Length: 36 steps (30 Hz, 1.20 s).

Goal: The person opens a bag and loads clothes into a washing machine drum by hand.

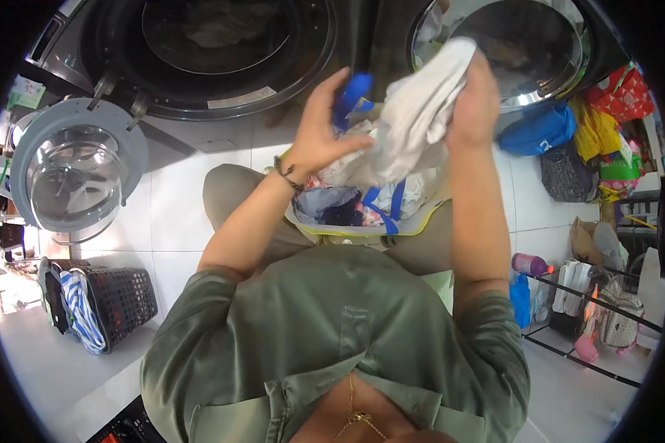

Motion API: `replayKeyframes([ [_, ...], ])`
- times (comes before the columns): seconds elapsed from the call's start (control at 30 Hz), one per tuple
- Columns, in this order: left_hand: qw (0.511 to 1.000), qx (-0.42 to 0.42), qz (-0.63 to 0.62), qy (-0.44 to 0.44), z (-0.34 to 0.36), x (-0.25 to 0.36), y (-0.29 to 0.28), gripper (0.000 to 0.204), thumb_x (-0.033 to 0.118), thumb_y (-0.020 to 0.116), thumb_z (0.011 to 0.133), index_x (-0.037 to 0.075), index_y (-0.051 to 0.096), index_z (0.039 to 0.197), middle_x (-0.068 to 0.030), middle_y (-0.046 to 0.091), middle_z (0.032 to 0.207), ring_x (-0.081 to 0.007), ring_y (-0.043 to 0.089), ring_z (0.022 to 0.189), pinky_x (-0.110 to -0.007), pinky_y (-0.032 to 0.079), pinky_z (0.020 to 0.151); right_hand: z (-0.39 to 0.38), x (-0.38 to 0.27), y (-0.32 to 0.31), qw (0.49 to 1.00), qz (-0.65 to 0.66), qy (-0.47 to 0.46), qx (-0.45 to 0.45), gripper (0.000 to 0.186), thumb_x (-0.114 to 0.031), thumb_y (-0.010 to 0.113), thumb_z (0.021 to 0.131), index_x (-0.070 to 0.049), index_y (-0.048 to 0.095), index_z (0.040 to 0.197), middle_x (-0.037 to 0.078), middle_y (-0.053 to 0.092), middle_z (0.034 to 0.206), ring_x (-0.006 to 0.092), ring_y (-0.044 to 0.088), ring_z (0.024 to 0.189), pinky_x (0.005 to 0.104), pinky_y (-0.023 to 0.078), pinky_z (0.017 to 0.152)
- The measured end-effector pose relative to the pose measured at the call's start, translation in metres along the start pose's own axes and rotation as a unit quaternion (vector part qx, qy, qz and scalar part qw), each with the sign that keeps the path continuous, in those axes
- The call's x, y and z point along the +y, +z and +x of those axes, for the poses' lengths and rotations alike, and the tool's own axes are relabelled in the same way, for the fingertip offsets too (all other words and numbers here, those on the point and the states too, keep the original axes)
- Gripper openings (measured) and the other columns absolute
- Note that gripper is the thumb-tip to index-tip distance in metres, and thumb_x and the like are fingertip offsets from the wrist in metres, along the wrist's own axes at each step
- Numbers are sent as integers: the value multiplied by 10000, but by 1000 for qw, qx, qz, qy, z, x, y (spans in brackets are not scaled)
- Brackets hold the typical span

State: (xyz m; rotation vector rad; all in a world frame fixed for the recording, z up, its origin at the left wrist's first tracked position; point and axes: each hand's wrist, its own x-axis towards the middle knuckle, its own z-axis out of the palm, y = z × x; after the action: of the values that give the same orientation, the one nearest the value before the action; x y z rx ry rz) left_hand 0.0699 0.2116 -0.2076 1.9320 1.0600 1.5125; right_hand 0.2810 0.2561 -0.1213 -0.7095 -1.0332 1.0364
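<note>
My right hand (476, 107) is raised and closed around a bunched white cloth garment (421, 111), whose lower part hangs down over the laundry. Across from it, my left hand (319, 133) has its thumb and fingers spread, with nothing gripped. The left thumb points toward the hanging cloth; whether it touches cannot be told. Below both hands, between my knees, sits a wide bag with a yellow rim (347, 230) and blue straps (396, 201). Mixed clothes fill it, among them a dark grey-blue piece (325, 204). Part of the bag's far side is hidden behind my hands and the garment.
Ahead on the left is a dark front-loading washer (233, 107), its round glass door (74, 177) swung out. Another round machine opening (504, 52) is ahead right. A black laundry basket (129, 303) stands left; bags (539, 129) and a black metal rack (584, 295) line the right.
</note>
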Motion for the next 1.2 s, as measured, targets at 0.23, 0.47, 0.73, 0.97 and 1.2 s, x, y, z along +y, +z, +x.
replayKeyframes([
  [0.23, 973, -151, -48, -168, 30, 78, 35, 792, 335, 856, 688, -9, 514, 1314, -162, 575, 1307, -256, 547, 1200, -351, 420, 1019, 36, -128, 38, 962, -155, -223, 16, 294, -246, 496, 975, -8, 663, 1023, 81, 682, 912, 160, 647, 802, 289, 519, 755],
  [0.47, 879, -277, -203, -330, 42, 72, -105, 389, 25, 716, 788, -38, 628, 1162, -116, 691, 1054, -198, 679, 924, -330, 540, 862, 45, 17, -33, 913, -333, 117, -206, 368, -285, 597, 908, -50, 648, 1188, 90, 677, 1119, 183, 611, 1066, 299, 450, 915],
  [0.73, 966, 174, -36, -191, 139, -50, -212, 577, 250, 636, 890, -39, 434, 1347, -139, 614, 1195, -206, 593, 1066, -326, 474, 885, -39, 177, -146, 609, -747, 64, -257, 394, -350, 608, 841, -180, 674, 1191, 135, 624, 1264, 333, 431, 1325, 526, 225, 1107],
  [0.97, 960, 181, 154, -147, 71, -94, -134, 852, 289, 794, 739, -61, 382, 1398, -215, 522, 1337, -310, 513, 1204, -386, 419, 1007, -27, 168, -171, 463, -824, 106, -308, 347, -268, 620, 775, -88, 709, 1059, 165, 660, 1167, 312, 530, 1222, 467, 381, 983],
  [1.2, 988, -13, 64, -142, -16, -33, -11, 936, 266, 845, 686, 40, 348, 1445, -184, 409, 1438, -306, 432, 1298, -424, 362, 1065, 0, 26, -97, 825, -536, 67, -165, 404, -137, 751, 723, -7, 652, 1093, 72, 686, 952, 171, 661, 869, 318, 519, 759],
])
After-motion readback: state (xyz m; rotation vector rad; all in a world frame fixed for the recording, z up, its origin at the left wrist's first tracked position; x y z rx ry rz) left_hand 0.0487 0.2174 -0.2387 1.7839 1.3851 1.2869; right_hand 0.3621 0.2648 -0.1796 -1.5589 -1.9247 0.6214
